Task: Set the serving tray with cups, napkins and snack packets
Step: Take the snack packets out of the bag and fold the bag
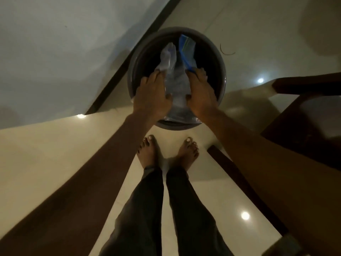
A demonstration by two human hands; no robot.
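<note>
A round grey bin (pixel 220 58) stands on the floor in front of my bare feet. Over its opening lies a crumpled clear plastic wrapper (pixel 177 84), with a blue and white packet (pixel 186 50) at its far right side. My left hand (pixel 153 95) presses on the wrapper's left edge, fingers spread and pointing away. The wrapper's right edge is under my right hand (pixel 200 93), whose fingertips touch the blue packet. Both hands are over the bin's opening. No tray, cups or napkins are in view.
A white wall with a dark skirting (pixel 118 78) runs diagonally at the left, close to the bin. Dark wooden furniture (pixel 302 119) stands at the right. A thin curved strand (pixel 227 51) lies on the glossy floor beyond the bin.
</note>
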